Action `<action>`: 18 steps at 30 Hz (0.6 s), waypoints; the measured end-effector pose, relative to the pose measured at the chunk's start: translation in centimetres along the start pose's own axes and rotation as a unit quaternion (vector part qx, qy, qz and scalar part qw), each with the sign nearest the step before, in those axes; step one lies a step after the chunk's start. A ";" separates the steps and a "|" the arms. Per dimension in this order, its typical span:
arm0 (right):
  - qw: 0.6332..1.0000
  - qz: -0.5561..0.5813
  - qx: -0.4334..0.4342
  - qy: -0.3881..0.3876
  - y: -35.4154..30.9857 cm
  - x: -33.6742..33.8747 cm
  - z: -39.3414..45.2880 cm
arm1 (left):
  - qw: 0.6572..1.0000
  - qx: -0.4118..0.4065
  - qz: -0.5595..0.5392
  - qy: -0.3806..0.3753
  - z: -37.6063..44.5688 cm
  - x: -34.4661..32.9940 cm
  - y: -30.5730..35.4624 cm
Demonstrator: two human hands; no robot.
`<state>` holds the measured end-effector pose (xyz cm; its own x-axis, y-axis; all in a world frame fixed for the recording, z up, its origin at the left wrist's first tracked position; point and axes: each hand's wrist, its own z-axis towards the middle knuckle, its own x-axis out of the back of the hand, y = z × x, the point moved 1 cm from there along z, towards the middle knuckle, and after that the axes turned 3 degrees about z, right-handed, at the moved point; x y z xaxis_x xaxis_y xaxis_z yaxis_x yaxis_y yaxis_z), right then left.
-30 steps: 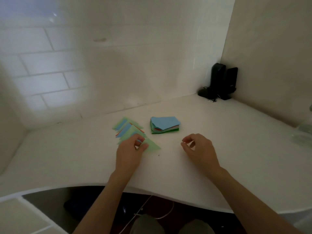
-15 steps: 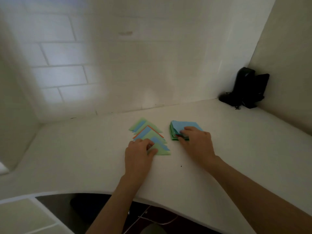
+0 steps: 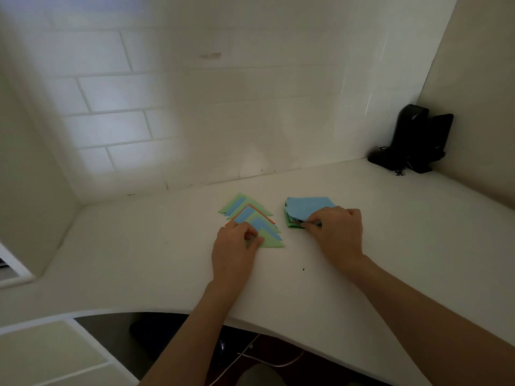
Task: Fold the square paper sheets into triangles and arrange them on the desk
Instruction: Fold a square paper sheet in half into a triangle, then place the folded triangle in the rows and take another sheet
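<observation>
A row of folded paper triangles [image 3: 252, 215], green and blue with one orange edge, overlaps on the white desk [image 3: 139, 260]. My left hand [image 3: 234, 246] rests on the nearest green triangle, thumb and fingertips pressing its left corner. To the right lies a stack of square paper sheets [image 3: 306, 208] with a blue sheet on top and green ones below. My right hand [image 3: 337, 231] is at the stack's near edge, its thumb and forefinger pinching the sheets' front corner.
Black speakers [image 3: 415, 137] with a tangle of cable stand in the far right corner. Tiled walls close the desk at the back and both sides. The desk's curved front edge [image 3: 250, 319] runs just below my forearms.
My right hand moved from the bare desk forward onto the stack and took hold of its near edge. My left hand stayed on the nearest triangle. The camera shifted left and closer.
</observation>
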<state>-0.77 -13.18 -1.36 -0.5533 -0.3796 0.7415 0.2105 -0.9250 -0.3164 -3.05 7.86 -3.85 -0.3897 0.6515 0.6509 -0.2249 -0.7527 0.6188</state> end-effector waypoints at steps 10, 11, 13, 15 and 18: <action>0.995 -0.006 0.089 0.045 3.1 7.4 -4.5 | 0.988 -0.151 -0.037 -0.013 -3.0 -1.2 6.9; 0.995 -0.004 0.091 0.036 3.4 7.7 -5.3 | 0.983 -0.174 -0.050 -0.036 -3.4 -1.7 7.7; 0.996 0.004 0.089 0.022 3.7 8.4 -6.7 | 0.971 -0.210 -0.068 -0.092 -4.3 -2.8 8.8; 0.996 0.009 0.085 0.011 4.0 9.0 -7.9 | 0.959 -0.234 -0.074 -0.138 -5.1 -3.8 9.2; 0.997 0.005 0.072 -0.024 4.5 9.2 -9.2 | 0.955 -0.233 -0.078 -0.165 -6.0 -4.7 9.4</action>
<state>-12.34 -20.66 -1.45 -0.5128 -0.3865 0.7666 0.3306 -0.9130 -0.2391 -8.71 -2.89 -3.77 -0.0338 0.6952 0.7180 -0.6606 -0.5547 0.5059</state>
